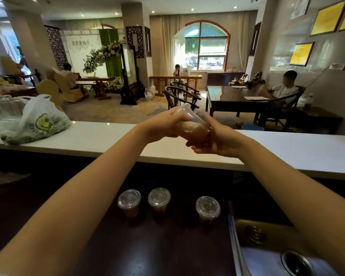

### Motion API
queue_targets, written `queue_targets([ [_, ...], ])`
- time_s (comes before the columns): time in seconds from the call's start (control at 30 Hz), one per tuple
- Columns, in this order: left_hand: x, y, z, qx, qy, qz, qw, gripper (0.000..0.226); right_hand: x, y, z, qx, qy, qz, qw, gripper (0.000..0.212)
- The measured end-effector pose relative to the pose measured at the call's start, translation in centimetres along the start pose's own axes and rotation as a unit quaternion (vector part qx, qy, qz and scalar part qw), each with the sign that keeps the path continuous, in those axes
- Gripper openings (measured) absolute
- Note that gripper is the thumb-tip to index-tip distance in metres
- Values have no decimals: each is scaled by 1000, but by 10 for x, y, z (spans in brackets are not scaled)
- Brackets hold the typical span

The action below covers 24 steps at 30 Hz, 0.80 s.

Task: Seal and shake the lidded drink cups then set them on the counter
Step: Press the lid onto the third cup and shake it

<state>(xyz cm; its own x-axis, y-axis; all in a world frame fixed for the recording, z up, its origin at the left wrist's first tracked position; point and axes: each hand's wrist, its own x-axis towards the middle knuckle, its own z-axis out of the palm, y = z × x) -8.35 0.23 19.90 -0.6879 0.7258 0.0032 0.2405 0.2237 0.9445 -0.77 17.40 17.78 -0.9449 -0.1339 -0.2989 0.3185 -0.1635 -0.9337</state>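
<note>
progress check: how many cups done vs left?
Done: no cup stands on the white counter yet. In hand: one lidded cup, tilted, brown drink inside, held between left hand and right hand above the counter. Left: three lidded cups wait on the dark lower worktop.

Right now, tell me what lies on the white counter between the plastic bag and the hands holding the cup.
Nothing: the head view shows the white counter bare from the plastic bag to the left hand, which holds the tilted cup with the right hand.
</note>
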Motion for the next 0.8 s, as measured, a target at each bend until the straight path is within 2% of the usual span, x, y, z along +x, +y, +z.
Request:
queue_targets([
  [0.1, 0, 6, -12, 49, -55, 22, 997, 64, -4, 6, 5, 48, -27, -12, 998, 49],
  [0.23, -3, 24, -29, 88, -112, 19, 990, 75, -7, 15, 13, 36, -51, -87, 994, 42],
  [0.33, -4, 35, -36, 167, -158, -22, 973, 115, 0, 25, 24, 9, -3, -158, 987, 43],
  [0.37, -5, 38, -35, 199, -164, -29, 966, 122, 4, 29, 26, -11, 28, -183, 983, 47],
  [0.43, -6, 41, -33, 253, -165, -35, 953, 119, 11, 38, 30, -62, 85, -227, 968, 56],
  [0.53, -4, 40, -25, 345, -132, -33, 929, 94, 17, 51, 34, -89, 122, -263, 953, 64],
  [0.67, 0, 21, -13, 433, -87, -5, 897, 88, 27, 74, 34, -96, 124, -289, 944, 65],
  [0.8, -3, -21, 0, 452, -61, 17, 890, 88, 37, 104, 13, -179, 70, -236, 952, 66],
])
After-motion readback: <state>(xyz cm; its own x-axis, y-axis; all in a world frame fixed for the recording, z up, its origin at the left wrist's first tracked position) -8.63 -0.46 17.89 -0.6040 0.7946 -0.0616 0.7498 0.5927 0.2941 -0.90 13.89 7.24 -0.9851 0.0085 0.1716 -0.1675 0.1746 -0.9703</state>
